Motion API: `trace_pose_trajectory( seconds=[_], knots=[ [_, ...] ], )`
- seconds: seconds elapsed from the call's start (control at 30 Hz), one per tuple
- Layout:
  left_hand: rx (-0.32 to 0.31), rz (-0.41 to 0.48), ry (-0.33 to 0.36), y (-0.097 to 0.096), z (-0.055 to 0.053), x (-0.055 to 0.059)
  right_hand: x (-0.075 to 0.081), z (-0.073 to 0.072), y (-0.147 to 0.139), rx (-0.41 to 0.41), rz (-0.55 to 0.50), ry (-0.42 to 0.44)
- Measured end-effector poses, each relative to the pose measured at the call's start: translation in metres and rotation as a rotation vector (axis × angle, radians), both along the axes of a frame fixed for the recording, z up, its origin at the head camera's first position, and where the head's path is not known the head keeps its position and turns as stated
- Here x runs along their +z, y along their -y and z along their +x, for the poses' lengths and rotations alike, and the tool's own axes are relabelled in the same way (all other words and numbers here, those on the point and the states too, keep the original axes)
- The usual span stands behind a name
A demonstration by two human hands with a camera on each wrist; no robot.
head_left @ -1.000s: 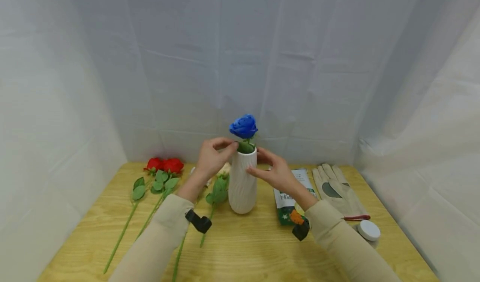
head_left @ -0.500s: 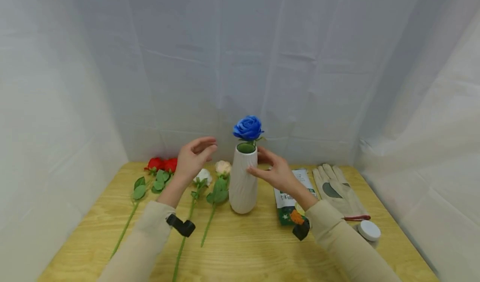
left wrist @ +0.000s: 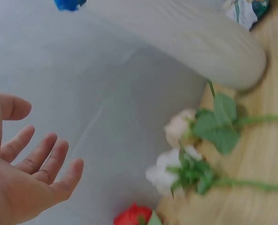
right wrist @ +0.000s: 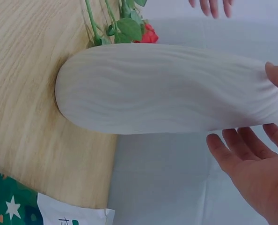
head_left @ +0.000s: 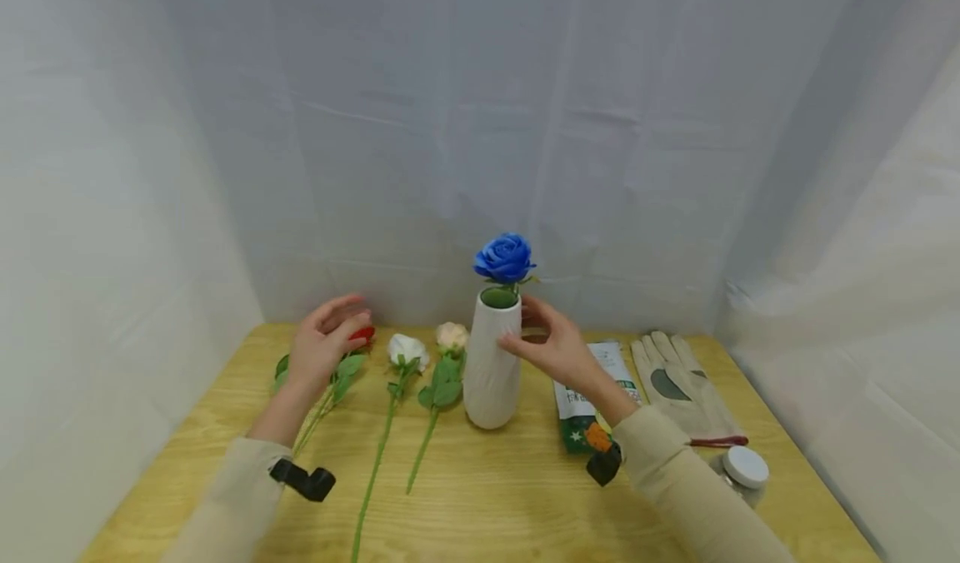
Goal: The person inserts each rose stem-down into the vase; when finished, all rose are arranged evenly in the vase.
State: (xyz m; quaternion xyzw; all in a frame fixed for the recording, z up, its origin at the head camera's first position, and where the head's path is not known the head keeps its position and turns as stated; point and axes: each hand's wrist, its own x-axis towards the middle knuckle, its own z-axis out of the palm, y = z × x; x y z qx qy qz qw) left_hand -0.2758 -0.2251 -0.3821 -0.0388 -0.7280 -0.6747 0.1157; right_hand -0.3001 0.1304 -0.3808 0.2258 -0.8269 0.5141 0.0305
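A white ribbed vase (head_left: 492, 371) stands upright on the table, a blue rose (head_left: 505, 258) leaning to the right in its mouth. My right hand (head_left: 558, 348) holds the vase near its rim, thumb (right wrist: 275, 75) on the front and fingers round the far side. My left hand (head_left: 322, 346) hovers over the red roses at the left, holding nothing, its fingers loosely bent. It partly hides a red rose (head_left: 363, 337) and green leaves below it. Between left hand and vase lie a white rose (head_left: 407, 350) and a cream rose (head_left: 452, 336), stems toward me.
Right of the vase lies a green-and-white printed packet (head_left: 577, 413), partly behind my right forearm. Beyond it are beige gloves (head_left: 686, 384) with red cuff trim and a jar with a white lid (head_left: 746, 467). White sheeting (head_left: 480, 130) hangs behind the wooden table (head_left: 465, 521).
My left hand has let go of the blue rose's leaf at the vase mouth and moved left over the red roses. The blue rose has tipped rightward. My right hand stays on the vase.
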Motion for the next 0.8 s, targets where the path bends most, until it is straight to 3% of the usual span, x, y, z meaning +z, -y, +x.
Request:
trace_pose_trajectory(
  seconds=[0.17,0.43,0.7,0.8],
  knots=[
    [0.032,-0.056,-0.006,0.029,0.008,-0.017,-0.004,-0.001,0.001,-0.014,-0.007,-0.007],
    [0.062,0.031,0.045,0.068,0.021,-0.049,-0.005,-0.001,0.000,-0.023,0.002,0.003],
    [0.094,-0.024,0.078,0.094,0.027,-0.073,-0.003,-0.003,0.000,-0.010,0.008,-0.006],
    [0.112,-0.104,0.093,0.103,0.030,-0.081,-0.003,-0.002,0.001,-0.009,0.007,-0.007]
  ],
)
